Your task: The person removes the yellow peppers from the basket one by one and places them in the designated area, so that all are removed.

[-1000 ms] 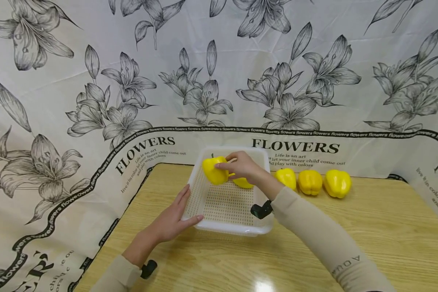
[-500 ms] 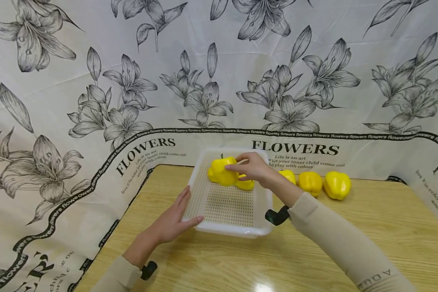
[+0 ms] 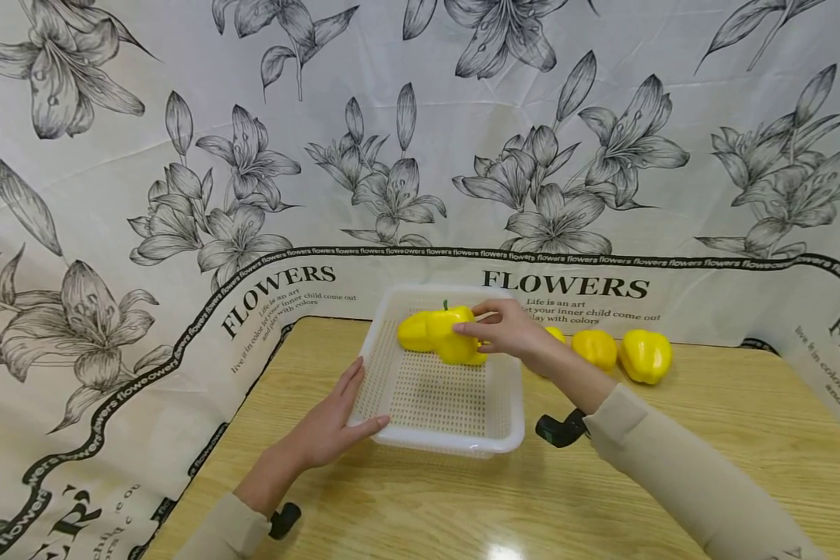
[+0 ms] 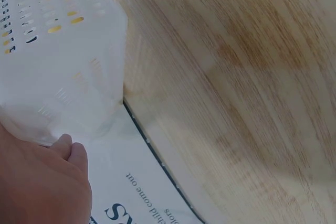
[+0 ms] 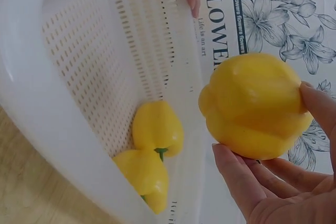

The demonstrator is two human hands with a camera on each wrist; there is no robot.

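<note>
My right hand (image 3: 507, 330) holds a yellow bell pepper (image 3: 450, 336) with a green stem over the back of a white perforated plastic basket (image 3: 434, 443). In the right wrist view thumb and fingers grip this bell pepper (image 5: 257, 103) from its sides, above the basket's rim. Two more yellow peppers lie inside: one at the back left (image 3: 413, 333), the other mostly hidden behind the held one but plain as a pepper (image 5: 144, 177) in the right wrist view. Along the basket's left side rests my left hand (image 3: 325, 424), fingers extended against the outer wall, thumb on the front corner rim.
To the right of the basket, three yellow bell peppers stand in a row on the wooden table (image 3: 637, 451); the nearest one (image 3: 554, 334) is partly behind my right arm, and the far one (image 3: 645, 356) stands farthest right. A flower-printed cloth (image 3: 420, 194) hangs right behind the table.
My right hand has moved right with the held pepper, across the back of the basket. The pepper at the back left has come into sight. The left hand has stayed put.
</note>
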